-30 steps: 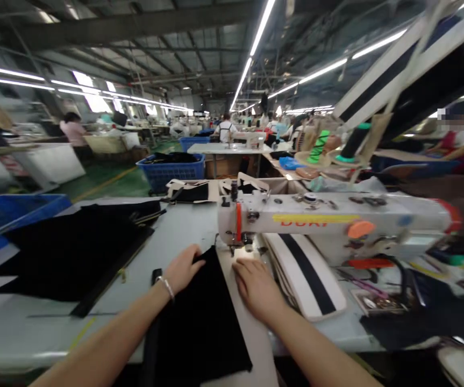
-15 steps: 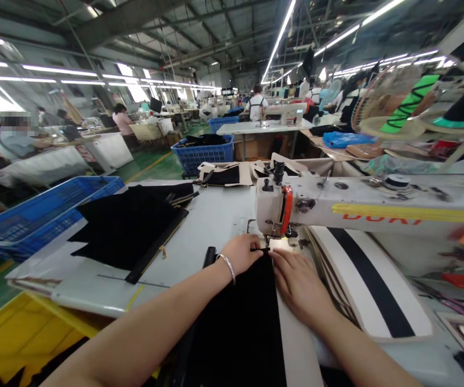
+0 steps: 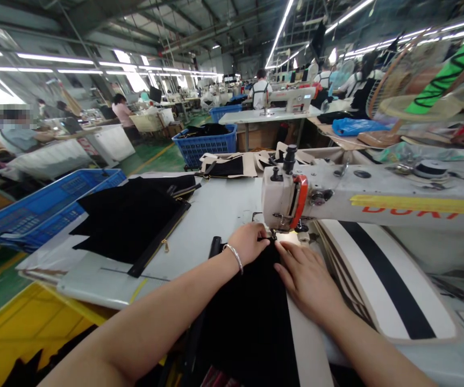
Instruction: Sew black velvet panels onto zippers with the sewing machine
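Two bare hands rest on a black fabric piece (image 3: 248,317) that runs from the near table edge up to the needle of the sewing machine (image 3: 361,201). The left hand (image 3: 250,243), a bracelet on its wrist, lies with fingers curled together and pressed down on the cloth's far left corner, just beside the presser foot. The right hand (image 3: 306,279) lies flat with fingers together, pressing along the cloth's right edge, its fingertips almost touching the left hand's. Neither hand pinches or lifts anything; both hold the cloth flat against the table (image 3: 215,215).

Judging by how it lies, the leading edge sits at or just under the foot, while nearly the whole length trails back toward the person, so the seam looks barely begun and most of it is left to run. Whether the needle is down in the cloth is hidden behind the hands.

Right of the hands, under the machine arm, lies a white panel with a black stripe (image 3: 388,285). Farther left on the table sits a stack of black cut pieces (image 3: 129,220), next to a blue crate (image 3: 46,212). Beyond them, other workers sit at further machines down the hall.
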Demonstrator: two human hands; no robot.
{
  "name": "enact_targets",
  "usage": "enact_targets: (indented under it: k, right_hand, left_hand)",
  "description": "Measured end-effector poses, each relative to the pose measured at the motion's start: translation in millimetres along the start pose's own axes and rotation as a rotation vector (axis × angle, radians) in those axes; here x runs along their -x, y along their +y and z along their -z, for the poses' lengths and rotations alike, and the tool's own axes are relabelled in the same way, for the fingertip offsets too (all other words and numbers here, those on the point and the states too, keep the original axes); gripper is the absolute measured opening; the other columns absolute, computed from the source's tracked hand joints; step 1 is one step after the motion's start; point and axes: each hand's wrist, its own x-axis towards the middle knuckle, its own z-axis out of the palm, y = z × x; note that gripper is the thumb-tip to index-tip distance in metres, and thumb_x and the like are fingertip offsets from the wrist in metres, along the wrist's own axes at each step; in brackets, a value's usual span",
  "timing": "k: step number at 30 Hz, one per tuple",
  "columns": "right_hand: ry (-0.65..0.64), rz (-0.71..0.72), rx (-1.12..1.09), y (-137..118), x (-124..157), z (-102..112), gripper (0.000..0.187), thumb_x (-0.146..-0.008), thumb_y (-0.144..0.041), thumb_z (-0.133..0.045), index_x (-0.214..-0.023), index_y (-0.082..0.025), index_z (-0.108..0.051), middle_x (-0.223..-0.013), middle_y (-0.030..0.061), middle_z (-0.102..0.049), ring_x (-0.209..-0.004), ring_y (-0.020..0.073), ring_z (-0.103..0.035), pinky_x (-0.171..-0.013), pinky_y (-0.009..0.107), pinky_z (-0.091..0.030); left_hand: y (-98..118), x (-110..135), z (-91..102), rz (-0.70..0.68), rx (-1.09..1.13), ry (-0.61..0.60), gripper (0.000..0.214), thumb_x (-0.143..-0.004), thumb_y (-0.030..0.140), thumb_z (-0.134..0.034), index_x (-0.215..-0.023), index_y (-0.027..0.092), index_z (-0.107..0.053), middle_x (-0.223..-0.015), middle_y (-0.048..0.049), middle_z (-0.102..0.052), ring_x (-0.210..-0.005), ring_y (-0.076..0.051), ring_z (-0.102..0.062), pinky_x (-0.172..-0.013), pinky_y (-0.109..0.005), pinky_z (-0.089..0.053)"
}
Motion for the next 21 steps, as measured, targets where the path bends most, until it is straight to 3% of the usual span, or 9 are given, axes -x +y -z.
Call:
enact_targets:
  k: [3,6,11,21]
  right_hand:
    - [0.016,0.015,-0.031,1,1,0,0.047,-0.097,-0.041,-0.040,-0.139,-0.022,-0.043,-0.135,0.0067,-0.049,-0.121,0.0267,-0.044,-0.103,0.046,-0.035]
    - [0.021,0.033,-0.056,2,1,0,0.043,-0.096,-0.040,-0.042,-0.135,-0.023,-0.048,-0.132,0.0065,-0.051,-0.120,0.0262,-0.045,-0.104,0.046,-0.035]
    - [0.026,0.010,-0.036,2,0,-1,0.045,-0.097,-0.039,-0.040,-0.138,-0.024,-0.045,-0.135,0.0058,-0.048,-0.123,0.0266,-0.043,-0.105,0.046,-0.035]
    - [0.038,0.003,-0.032,0,-3,-2,0.045,-0.097,-0.038,-0.041,-0.139,-0.023,-0.045,-0.136,0.0049,-0.047,-0.124,0.0248,-0.042,-0.109,0.044,-0.034]
  left_hand:
    - [7,15,7.0,-0.215,-0.061,-0.051,0.015,-0.087,0.023,-0.056,-0.098,0.018,-0.064,-0.107,-0.0063,-0.066,-0.105,-0.022,-0.057,-0.097,-0.037,-0.044]
    - [8,29,8.4,-0.382,-0.108,-0.109,0.026,-0.094,0.023,-0.046,-0.112,0.015,-0.062,-0.119,-0.0082,-0.064,-0.115,-0.021,-0.054,-0.105,-0.038,-0.040]
    - [0,27,5.0,-0.380,-0.112,-0.102,0.031,-0.096,0.023,-0.043,-0.121,0.014,-0.060,-0.128,-0.0065,-0.061,-0.123,-0.018,-0.050,-0.112,-0.035,-0.036]
    - [-2,23,3.3,-0.399,-0.112,-0.096,0.030,-0.094,0.018,-0.044,-0.118,0.014,-0.062,-0.127,-0.0065,-0.062,-0.123,-0.018,-0.051,-0.113,-0.034,-0.035]
